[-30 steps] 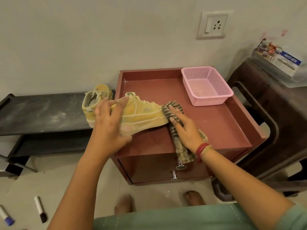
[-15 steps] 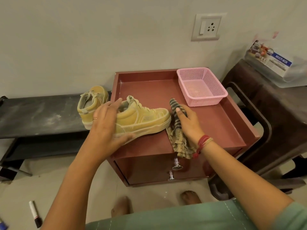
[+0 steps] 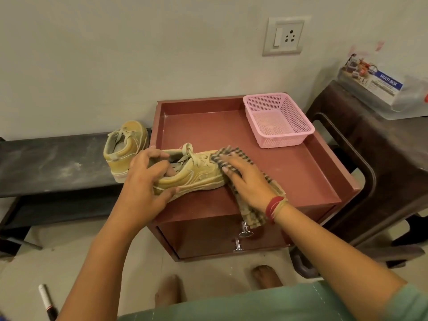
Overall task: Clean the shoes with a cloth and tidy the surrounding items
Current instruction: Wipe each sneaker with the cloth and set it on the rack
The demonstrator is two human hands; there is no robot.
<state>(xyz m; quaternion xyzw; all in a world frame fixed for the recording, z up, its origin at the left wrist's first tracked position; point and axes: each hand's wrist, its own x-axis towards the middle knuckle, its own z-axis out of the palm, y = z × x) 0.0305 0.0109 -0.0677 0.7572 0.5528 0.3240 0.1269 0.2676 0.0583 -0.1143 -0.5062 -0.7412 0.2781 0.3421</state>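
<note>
A dusty yellow sneaker [image 3: 196, 174] lies on the red-brown cabinet top [image 3: 301, 172], toe to the right. My left hand [image 3: 146, 179] grips it at the heel and collar, fingers curled into the opening and thumb under the sole. With its fingers straight, my right hand [image 3: 245, 179] presses a checked cloth [image 3: 252, 212] flat onto the shoe's toe; the cloth's tail hangs over the cabinet's front edge. The second yellow sneaker [image 3: 125, 149] stands on the dark low bench [image 3: 46, 163] to the left.
An empty pink mesh basket [image 3: 278, 121] sits at the cabinet's back right. A dark stool [image 3: 382, 158] with a clear multi-box [image 3: 382, 89] stands on the right. A marker [image 3: 47, 302] lies on the floor at lower left. Two drawer knobs [image 3: 244, 230] stick out in front.
My right hand moved the cloth from beside the shoe onto its toe. My left hand shifted from the shoe's side to grip the heel and collar.
</note>
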